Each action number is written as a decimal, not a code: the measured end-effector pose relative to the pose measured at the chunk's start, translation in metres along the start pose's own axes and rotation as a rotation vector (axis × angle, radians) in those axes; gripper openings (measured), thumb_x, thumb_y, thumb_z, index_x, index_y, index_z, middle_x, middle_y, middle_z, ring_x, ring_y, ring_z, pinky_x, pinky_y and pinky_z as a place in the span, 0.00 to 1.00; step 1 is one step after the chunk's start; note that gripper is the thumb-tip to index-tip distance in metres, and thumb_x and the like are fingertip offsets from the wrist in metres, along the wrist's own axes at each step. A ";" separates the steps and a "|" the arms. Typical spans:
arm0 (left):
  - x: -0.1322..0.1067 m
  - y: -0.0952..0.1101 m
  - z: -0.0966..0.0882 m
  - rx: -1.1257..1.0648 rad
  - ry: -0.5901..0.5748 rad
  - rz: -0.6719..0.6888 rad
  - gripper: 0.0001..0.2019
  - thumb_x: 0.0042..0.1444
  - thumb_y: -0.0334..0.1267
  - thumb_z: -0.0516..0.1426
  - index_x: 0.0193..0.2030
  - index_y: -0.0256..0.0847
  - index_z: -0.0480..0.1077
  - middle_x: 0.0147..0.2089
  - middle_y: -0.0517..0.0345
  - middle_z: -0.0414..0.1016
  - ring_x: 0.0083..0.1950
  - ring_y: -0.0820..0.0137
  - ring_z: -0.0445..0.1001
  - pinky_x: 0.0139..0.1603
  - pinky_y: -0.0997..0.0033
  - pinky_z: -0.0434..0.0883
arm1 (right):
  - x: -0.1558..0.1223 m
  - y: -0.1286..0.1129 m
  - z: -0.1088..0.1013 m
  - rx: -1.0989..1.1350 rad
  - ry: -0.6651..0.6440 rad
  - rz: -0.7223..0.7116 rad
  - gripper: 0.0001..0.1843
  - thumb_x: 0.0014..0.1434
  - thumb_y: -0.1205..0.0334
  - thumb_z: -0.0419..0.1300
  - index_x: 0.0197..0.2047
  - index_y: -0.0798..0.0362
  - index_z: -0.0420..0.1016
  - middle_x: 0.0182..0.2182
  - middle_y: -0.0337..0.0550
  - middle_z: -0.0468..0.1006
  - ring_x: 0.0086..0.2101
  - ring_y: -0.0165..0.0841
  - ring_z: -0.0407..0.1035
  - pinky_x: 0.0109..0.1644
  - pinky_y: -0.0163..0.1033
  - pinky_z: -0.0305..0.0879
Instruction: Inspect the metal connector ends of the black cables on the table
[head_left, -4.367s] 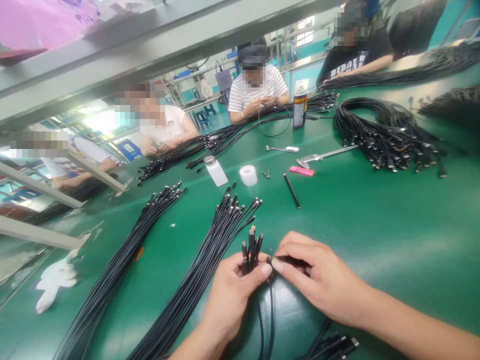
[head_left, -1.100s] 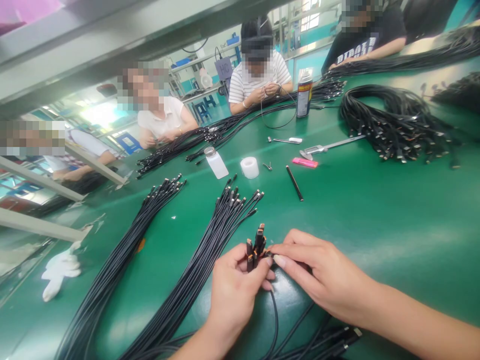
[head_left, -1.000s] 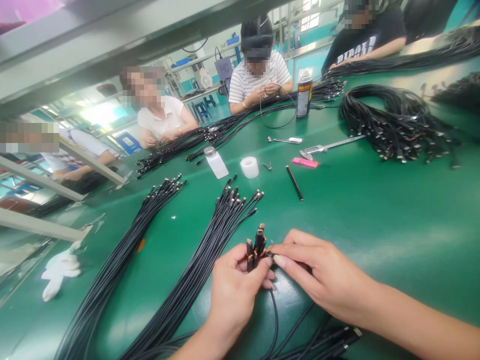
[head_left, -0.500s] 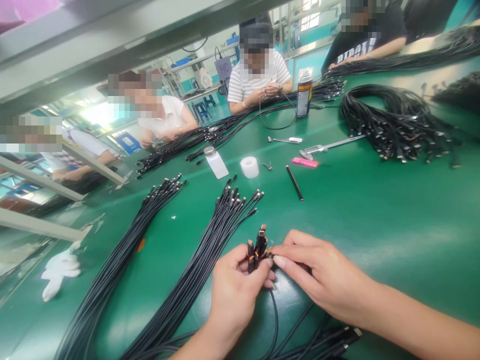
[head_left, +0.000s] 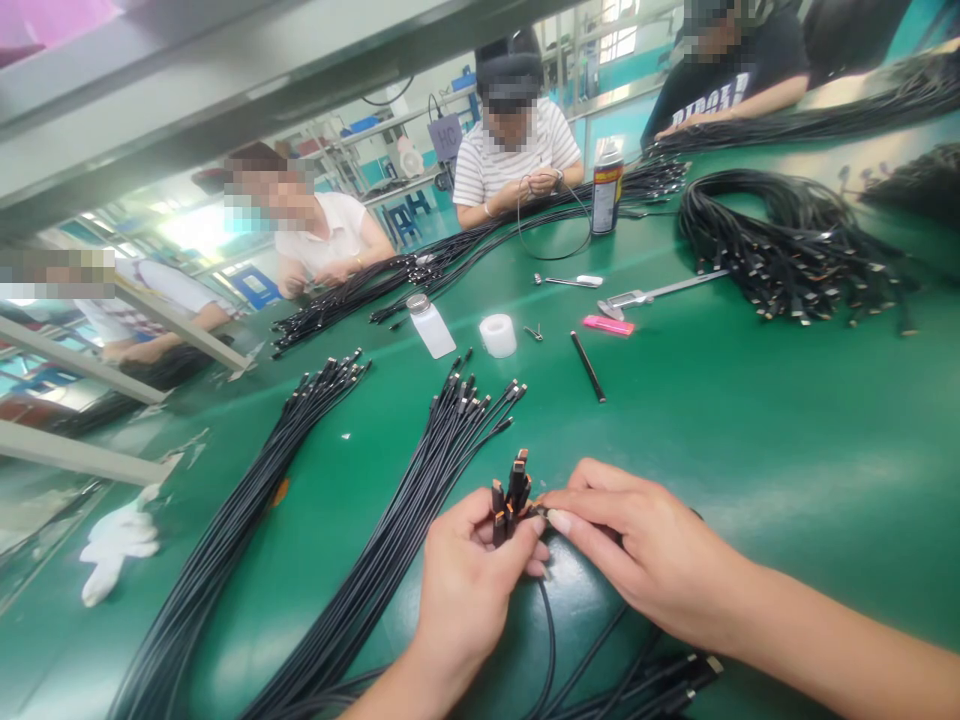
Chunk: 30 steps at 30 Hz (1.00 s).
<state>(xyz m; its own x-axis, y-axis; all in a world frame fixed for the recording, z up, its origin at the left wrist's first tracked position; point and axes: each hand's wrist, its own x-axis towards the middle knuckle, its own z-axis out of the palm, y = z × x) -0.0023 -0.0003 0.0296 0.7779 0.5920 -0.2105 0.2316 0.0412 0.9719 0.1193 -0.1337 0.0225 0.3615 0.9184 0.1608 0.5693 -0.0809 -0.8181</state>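
My left hand (head_left: 463,590) is closed round a small bunch of black cable ends (head_left: 512,492) whose connectors stick up above my fingers. My right hand (head_left: 645,560) pinches one cable end beside that bunch, fingertip against my left thumb. The cables run down from my hands toward me, and more connector ends (head_left: 675,680) lie near my right forearm. Two long bundles of black cables (head_left: 420,500) (head_left: 247,510) lie to the left on the green table (head_left: 750,430).
On the table beyond my hands lie a black pen (head_left: 587,366), a pink item (head_left: 607,325), a caliper (head_left: 645,296), a white tape roll (head_left: 498,335), a small white bottle (head_left: 431,327) and a spray can (head_left: 604,186). A coiled cable heap (head_left: 780,250) sits right. Several people sit opposite. A white glove (head_left: 112,545) lies left.
Compared with 4.4 s ago, the bunch in my left hand sits lower in my grip and the view has shifted slightly. Over the last second my hands have barely moved.
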 end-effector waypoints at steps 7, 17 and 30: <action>0.000 0.001 0.000 -0.020 -0.005 -0.019 0.10 0.52 0.37 0.66 0.36 0.32 0.74 0.26 0.55 0.77 0.25 0.72 0.75 0.28 0.76 0.75 | 0.000 0.003 -0.002 -0.050 0.026 0.035 0.16 0.70 0.63 0.50 0.39 0.50 0.79 0.34 0.42 0.72 0.34 0.33 0.69 0.42 0.39 0.66; 0.002 -0.001 -0.003 -0.020 -0.086 -0.052 0.12 0.56 0.41 0.64 0.37 0.33 0.71 0.21 0.56 0.75 0.17 0.75 0.69 0.19 0.79 0.67 | 0.000 0.001 -0.007 0.004 0.036 0.021 0.17 0.71 0.62 0.49 0.34 0.51 0.76 0.31 0.40 0.72 0.34 0.31 0.68 0.41 0.39 0.63; 0.001 -0.002 -0.004 0.017 -0.118 -0.057 0.14 0.57 0.45 0.63 0.35 0.35 0.70 0.19 0.59 0.72 0.15 0.76 0.66 0.17 0.80 0.64 | 0.000 0.001 -0.005 0.017 0.032 -0.026 0.16 0.70 0.64 0.51 0.32 0.51 0.75 0.32 0.40 0.73 0.35 0.32 0.67 0.40 0.39 0.63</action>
<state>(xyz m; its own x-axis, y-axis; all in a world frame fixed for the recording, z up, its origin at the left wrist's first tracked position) -0.0045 0.0030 0.0275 0.8263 0.4905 -0.2770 0.2862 0.0580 0.9564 0.1241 -0.1358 0.0241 0.3703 0.9074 0.1989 0.5661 -0.0507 -0.8228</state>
